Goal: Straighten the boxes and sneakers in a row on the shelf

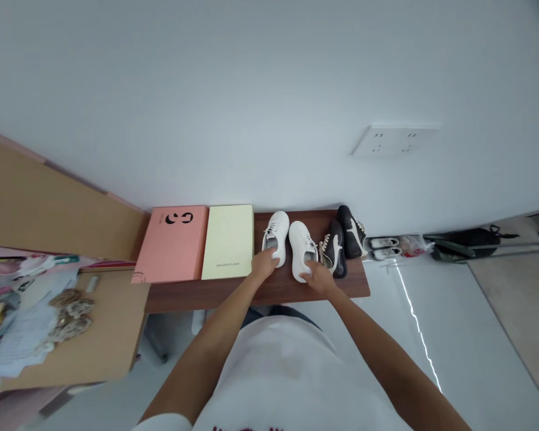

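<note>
Two white sneakers stand side by side on a dark wooden shelf [233, 293] against the wall. My left hand [264, 263] is closed on the heel of the left white sneaker [277, 230]. My right hand [318, 276] grips the heel of the right white sneaker [300, 242]. Both arms reach forward from my white shirt.
A pink shoebox [173, 244] and a pale yellow shoebox [228, 240] lie left of the sneakers. A pair of dark shoes [344, 239] sits at the right end. A tan desk [112, 335] with papers is at left. Small white shoes [384, 247] and a black bag [467, 242] lie on the floor.
</note>
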Demonstrator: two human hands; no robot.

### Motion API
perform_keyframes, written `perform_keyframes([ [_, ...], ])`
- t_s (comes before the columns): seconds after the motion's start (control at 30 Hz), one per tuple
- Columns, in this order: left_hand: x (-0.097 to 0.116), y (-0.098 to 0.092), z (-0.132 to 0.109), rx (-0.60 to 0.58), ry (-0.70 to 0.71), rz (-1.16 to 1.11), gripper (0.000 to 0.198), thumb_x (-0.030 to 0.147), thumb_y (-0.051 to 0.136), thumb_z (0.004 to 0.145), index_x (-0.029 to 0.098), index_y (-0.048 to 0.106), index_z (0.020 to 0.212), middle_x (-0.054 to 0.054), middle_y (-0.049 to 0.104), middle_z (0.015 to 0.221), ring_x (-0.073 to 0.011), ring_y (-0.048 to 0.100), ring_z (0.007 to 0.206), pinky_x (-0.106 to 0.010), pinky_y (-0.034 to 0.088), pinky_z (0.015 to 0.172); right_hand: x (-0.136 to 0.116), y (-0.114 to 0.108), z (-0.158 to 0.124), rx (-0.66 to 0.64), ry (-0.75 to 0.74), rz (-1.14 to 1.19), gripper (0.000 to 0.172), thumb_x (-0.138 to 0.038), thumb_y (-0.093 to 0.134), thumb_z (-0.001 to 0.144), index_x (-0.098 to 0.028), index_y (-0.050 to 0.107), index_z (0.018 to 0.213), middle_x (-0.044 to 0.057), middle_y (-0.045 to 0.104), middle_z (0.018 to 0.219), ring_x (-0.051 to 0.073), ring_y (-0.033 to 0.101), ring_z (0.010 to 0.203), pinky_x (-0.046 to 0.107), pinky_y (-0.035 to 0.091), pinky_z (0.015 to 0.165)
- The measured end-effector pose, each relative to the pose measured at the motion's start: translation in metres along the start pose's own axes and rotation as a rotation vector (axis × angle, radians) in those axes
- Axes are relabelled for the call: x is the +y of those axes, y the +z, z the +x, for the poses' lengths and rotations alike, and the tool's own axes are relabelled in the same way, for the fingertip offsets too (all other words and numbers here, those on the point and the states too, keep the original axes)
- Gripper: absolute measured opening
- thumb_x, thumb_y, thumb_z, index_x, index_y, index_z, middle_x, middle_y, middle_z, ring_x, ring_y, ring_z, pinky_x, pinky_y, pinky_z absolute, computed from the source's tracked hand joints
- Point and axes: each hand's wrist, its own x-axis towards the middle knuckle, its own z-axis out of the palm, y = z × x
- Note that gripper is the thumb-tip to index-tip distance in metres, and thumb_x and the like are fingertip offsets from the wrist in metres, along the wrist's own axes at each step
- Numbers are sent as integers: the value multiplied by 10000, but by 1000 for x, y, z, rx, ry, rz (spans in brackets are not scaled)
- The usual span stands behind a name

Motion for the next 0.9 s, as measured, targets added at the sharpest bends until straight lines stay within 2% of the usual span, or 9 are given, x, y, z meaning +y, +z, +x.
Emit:
perform_keyframes([
  [0.13,13,2,-7,-10,-25,81,367,342,547,984,249,615,1332,-86,697,1320,-269,672,1180,-346,494,969,-20,-18,16,-60,-9,-191,291,-363,589,972,-198,652,1204,127,669,1311,269,613,1216,327,481,949],
  [0.27,23,6,-9,-11,-62,106,334,306,496,1001,231,615,1305,-111,701,1290,-275,688,1139,-360,504,939,-32,-25,32,-90,-17,-297,240,-331,580,979,-200,654,1166,134,673,1281,258,625,1192,310,487,912],
  [0.63,25,9,-2,-62,-137,68,369,257,452,1000,222,599,1336,-111,680,1335,-270,673,1156,-363,508,956,-52,-21,59,-126,-88,-380,241,-257,574,983,-168,632,1198,159,672,1272,248,665,1130,308,521,873],
  [0.9,28,11,4,-81,-172,82,380,267,414,1021,215,580,1360,-133,674,1336,-283,677,1159,-366,508,944,-51,-13,72,-172,-88,-408,241,-256,576,986,-174,631,1206,173,672,1285,252,656,1163,322,527,903],
])
